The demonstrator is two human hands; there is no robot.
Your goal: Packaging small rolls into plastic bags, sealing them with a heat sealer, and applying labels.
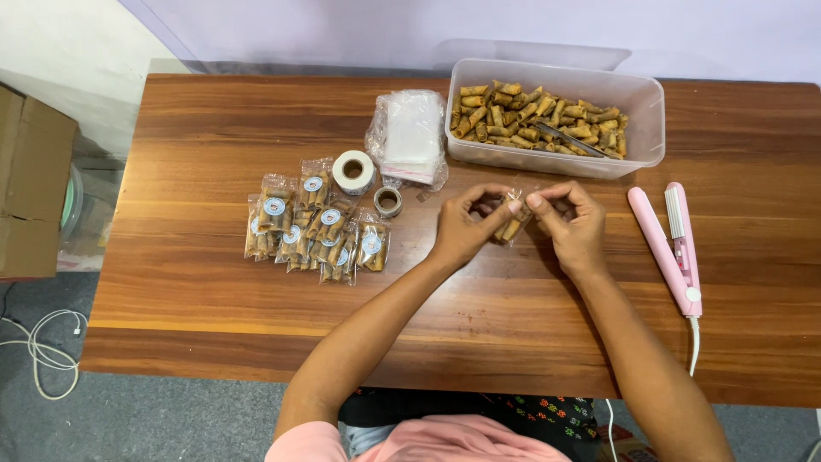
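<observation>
A small clear bag (511, 224) of rolled snacks is pinched at its mouth between both hands.

About nine filled, stickered packs (315, 229) are laid on the surface (214, 299); the tub (556, 115) is well stocked. The left hand (466, 227) and right hand (571, 221) are closed on the bag, held mid-surface.

I looked down on a wooden table (214, 282) with a striped brown grain — it filled most of my view. Behind the table rose a pale lilac wall (342, 26). Left of the table stood a cardboard box (30, 188), and below it lay grey floor (137, 419) with a white cable (47, 351).
</observation>
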